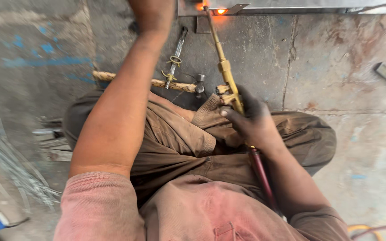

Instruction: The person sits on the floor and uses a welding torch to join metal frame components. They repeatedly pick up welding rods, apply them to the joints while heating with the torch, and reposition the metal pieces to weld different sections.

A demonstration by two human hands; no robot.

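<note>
The torch (pixel 223 67) is brass, yellow and dully shining, with a smooth dark red rubber hose (pixel 262 174) behind it. The right hand (pixel 251 118) gripping it is smeared with matt black soot. The steel bar (pixel 291 5) at the top is grey, flat and smooth, glowing orange at two spots. The floor (pixel 336 58) is rough concrete, stained with rust and worn blue paint. The hammer (pixel 157 82) has a rough pale wooden handle and a dull dark metal head. The trousers (pixel 179 143) are brown cloth, creased and grimy; the shirt (pixel 193 209) is faded pink cloth. Thin wires (pixel 10 165) lie bright and shiny.
</note>
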